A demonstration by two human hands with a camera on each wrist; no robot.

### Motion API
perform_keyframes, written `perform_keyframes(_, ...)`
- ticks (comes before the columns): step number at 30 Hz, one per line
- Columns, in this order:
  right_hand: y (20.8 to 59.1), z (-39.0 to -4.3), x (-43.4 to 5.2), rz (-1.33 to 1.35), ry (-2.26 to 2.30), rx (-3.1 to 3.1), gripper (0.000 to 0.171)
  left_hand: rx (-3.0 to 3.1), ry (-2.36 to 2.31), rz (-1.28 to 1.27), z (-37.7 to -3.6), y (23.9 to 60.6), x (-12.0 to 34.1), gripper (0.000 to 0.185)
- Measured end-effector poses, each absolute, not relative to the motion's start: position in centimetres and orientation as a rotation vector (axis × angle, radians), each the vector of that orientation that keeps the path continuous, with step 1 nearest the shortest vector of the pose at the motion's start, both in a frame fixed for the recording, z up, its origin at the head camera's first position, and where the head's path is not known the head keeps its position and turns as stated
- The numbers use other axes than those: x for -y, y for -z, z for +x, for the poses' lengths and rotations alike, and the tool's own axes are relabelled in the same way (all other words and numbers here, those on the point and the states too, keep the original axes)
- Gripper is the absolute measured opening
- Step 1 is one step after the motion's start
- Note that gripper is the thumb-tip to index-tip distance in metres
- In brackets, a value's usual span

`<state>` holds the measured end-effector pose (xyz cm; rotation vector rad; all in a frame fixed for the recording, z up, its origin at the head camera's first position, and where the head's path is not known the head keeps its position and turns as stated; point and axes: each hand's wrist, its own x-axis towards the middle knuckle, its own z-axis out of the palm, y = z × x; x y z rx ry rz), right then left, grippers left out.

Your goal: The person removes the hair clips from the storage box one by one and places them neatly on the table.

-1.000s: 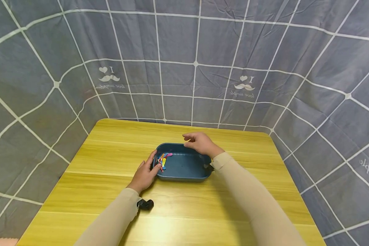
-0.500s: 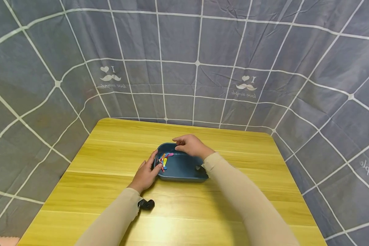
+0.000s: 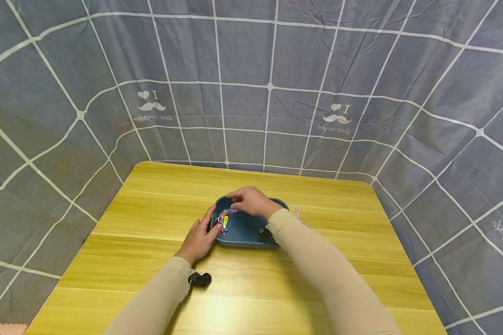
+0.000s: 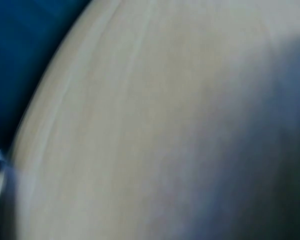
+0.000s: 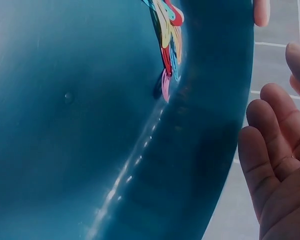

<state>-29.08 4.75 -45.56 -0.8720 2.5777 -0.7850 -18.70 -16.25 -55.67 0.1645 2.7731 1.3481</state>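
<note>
A dark blue, rounded-rectangular plastic tray (image 3: 243, 230) sits on the yellow wood-grain table (image 3: 151, 218), a little above the middle of the head view. A small bundle of flat, multicoloured hair clips (image 3: 224, 219) lies inside the tray against its left wall; in the right wrist view the same clips (image 5: 167, 35) appear at the top centre, pressed into the curve where floor meets wall.

The left hand (image 3: 199, 235) rests against the outside of the tray's left end, fingers straight and relaxed, thumb near the rim; it holds nothing and appears to steady the tray. The left wrist view is blurred and shows only pale surface and a blue corner.

The right hand (image 3: 251, 201) hangs over the tray's far left corner, just above and to the right of the clips. Its fingers bend downward toward the clips; no clip is seen between them. In the right wrist view the fingers (image 5: 270, 145) lie loosely extended beside the tray wall, at the right edge of the frame, gripping nothing.

Judgement: the step in hand is the reach into the tray for the clips. The next move calls for lowering the fingertips to the tray floor and pinching a clip out of the bundle, which is tight against the wall.

One small pink item (image 3: 297, 213) lies on the table, right of the tray.
</note>
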Motion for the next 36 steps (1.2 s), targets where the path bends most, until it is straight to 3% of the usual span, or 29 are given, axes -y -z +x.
perform_keyframes(36, 50.5, -29.9, -1.3, -0.986, 0.448, -2.538, 0.036, -2.813, -1.348, 0.136, -18.6, 56.1, 16.3, 0.067)
